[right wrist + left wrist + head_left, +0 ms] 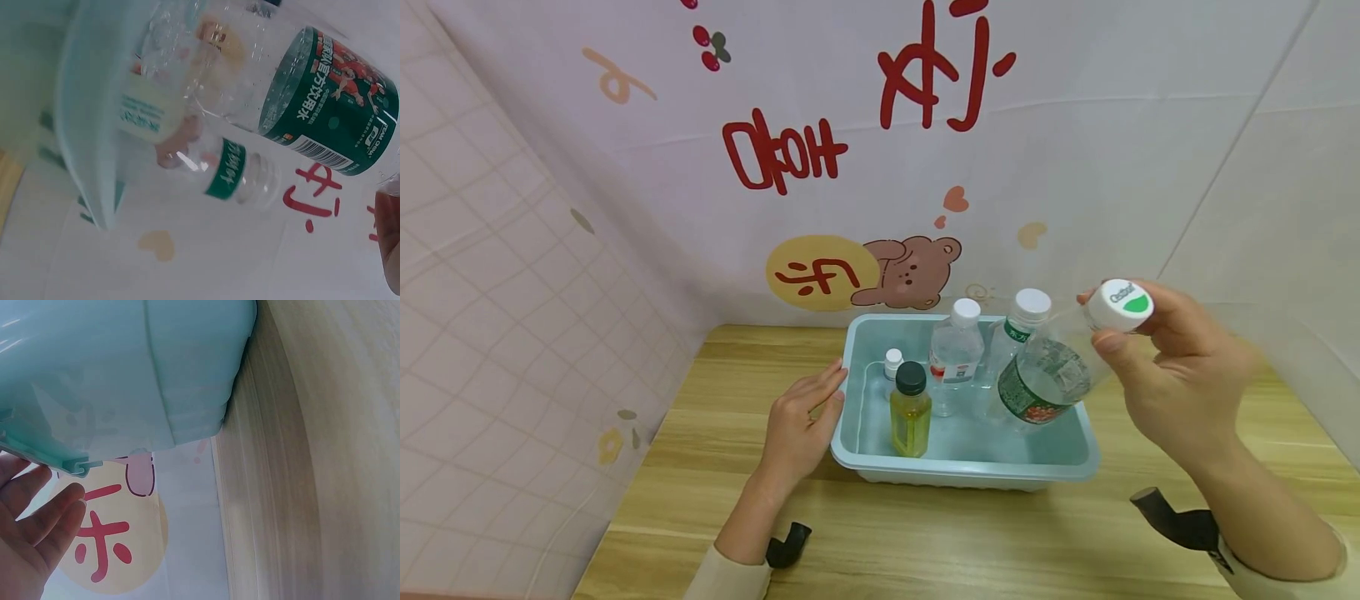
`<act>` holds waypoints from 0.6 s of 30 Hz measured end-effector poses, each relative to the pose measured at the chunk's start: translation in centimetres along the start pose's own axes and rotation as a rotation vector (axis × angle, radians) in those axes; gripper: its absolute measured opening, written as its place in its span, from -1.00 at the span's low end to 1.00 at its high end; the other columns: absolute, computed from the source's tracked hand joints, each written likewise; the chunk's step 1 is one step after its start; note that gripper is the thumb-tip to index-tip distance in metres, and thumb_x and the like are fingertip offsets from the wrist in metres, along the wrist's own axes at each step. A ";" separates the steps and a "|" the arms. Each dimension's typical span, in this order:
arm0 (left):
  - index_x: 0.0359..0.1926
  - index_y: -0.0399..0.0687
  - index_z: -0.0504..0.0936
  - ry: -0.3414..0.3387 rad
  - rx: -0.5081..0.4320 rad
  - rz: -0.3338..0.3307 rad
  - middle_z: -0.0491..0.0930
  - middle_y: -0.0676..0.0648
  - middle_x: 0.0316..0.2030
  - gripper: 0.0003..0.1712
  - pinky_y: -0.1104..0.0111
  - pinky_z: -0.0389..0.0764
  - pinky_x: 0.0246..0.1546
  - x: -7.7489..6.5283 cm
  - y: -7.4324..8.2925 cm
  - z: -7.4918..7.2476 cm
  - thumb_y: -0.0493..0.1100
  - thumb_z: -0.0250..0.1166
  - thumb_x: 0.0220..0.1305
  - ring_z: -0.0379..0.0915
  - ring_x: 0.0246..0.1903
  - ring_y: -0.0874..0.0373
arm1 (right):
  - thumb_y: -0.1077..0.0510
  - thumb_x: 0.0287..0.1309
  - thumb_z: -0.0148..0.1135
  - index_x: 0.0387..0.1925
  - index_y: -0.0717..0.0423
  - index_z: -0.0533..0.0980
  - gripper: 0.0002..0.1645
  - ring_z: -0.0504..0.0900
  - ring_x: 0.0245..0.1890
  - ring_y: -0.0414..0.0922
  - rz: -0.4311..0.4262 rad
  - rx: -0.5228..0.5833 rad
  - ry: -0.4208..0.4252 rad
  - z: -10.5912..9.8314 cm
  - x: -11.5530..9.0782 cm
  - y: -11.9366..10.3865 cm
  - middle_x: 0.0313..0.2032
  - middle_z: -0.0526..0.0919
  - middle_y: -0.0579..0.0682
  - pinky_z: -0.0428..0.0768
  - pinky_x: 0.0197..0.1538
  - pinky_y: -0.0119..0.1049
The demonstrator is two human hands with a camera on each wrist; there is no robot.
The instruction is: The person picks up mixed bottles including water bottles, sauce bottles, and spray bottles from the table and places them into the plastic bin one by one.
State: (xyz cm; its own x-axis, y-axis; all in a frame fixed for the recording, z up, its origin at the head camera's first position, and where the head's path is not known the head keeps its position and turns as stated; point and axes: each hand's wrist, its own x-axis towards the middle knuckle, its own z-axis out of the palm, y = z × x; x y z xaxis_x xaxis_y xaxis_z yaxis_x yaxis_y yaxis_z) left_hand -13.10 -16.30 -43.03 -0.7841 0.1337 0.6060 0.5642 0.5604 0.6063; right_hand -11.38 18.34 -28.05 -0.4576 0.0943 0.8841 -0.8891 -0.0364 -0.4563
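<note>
A clear plastic bottle (1047, 379) with a green label and a white-and-green cap tilts over the right part of a light-blue plastic basin (962, 472). My right hand (1187, 379) grips it near the neck, just below the cap. In the right wrist view, the bottle's printed label (337, 103) shows red figures. My left hand (801, 425) touches the basin's left rim with fairly straight fingers. Inside the basin stand a black-capped bottle of yellow liquid (911, 421), a small white-capped bottle (892, 365), a clear bottle (957, 346) and another clear bottle with a green neck band (1017, 332).
The basin stands on a wood-grain table (925, 542), close to a white cloth backdrop (1075, 150) printed with red characters and a bear. A pale grid-patterned side wall (490, 292) rises at the left. Black straps are on both wrists.
</note>
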 end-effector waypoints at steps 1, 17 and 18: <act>0.18 -0.22 0.73 0.000 0.002 0.000 0.65 -0.11 0.22 -0.61 -0.04 0.66 0.13 0.0 0.0 0.0 -0.31 0.32 0.36 0.66 0.14 -0.09 | 0.13 0.10 0.62 -0.13 0.68 0.57 -0.36 0.79 -0.16 -0.20 -0.009 -0.024 -0.007 0.2 -0.3 0.2 -0.18 0.83 0.04 0.63 -0.05 -0.53; 0.17 -0.22 0.74 0.007 0.010 0.009 0.65 -0.11 0.21 -0.62 -0.04 0.66 0.13 0.0 -0.1 0.1 -0.30 0.32 0.36 0.67 0.13 -0.10 | -0.31 0.21 0.43 -0.11 0.51 0.65 -0.16 0.69 -0.13 -0.38 0.060 -0.399 -0.166 0.7 -4.4 3.2 -0.07 0.74 -0.32 0.61 0.01 -0.53; 0.17 -0.22 0.74 0.008 0.009 0.011 0.65 -0.11 0.21 -0.62 -0.05 0.66 0.13 0.0 -0.1 0.1 -0.30 0.32 0.36 0.67 0.13 -0.11 | -0.31 0.22 0.42 -0.11 0.49 0.65 -0.17 0.68 -0.12 -0.39 0.071 -0.404 -0.177 0.7 -4.6 3.4 -0.07 0.73 -0.33 0.60 0.01 -0.53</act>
State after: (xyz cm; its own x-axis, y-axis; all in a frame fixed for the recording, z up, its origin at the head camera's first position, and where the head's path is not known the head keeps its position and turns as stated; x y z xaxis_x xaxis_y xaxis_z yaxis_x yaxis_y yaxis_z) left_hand -13.22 -16.26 -43.16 -0.7757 0.1337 0.6168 0.5705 0.5665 0.5946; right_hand -12.26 17.05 -33.63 -0.5432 -0.0676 0.8368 -0.7961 0.3582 -0.4878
